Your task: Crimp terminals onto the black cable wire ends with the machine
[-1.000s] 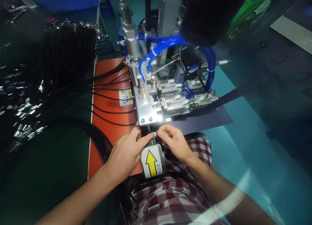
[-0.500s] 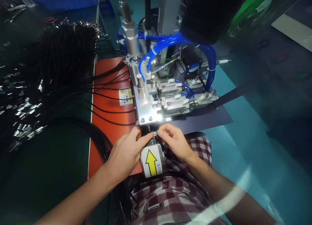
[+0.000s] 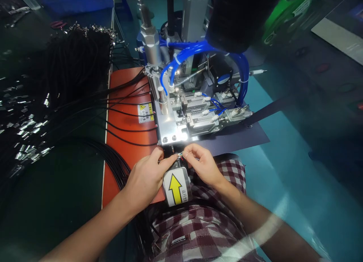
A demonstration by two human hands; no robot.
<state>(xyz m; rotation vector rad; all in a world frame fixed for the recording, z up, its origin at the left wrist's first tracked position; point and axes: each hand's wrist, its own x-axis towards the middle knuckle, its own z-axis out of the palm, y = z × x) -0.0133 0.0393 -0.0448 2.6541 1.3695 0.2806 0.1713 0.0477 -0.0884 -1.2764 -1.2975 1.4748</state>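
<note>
My left hand (image 3: 143, 180) is closed at the front of the machine. Its thumb presses on the end of a black cable whose length is mostly hidden by the fingers. Opposite it, my right hand (image 3: 202, 165) pinches the thin coloured wires (image 3: 180, 155) at that cable end between thumb and forefinger. A red strand shows just below the fingertips. Both hands meet over a narrow dark track (image 3: 176, 164), just in front of the metal machine head (image 3: 170, 131). Below them is a white plate (image 3: 176, 187) with a yellow arrow.
Several black cables (image 3: 133, 129) run across the orange board (image 3: 121, 88) into the machine's left side. A large cable bundle (image 3: 79, 58) with shiny ends lies on the left table. Blue air hoses (image 3: 195, 47) arch over the machine. A green reel (image 3: 286, 18) is at upper right.
The hands hold nearly the same pose at the track, with the right fingertips slightly closer to the left thumb. The whole view has shifted slightly.
</note>
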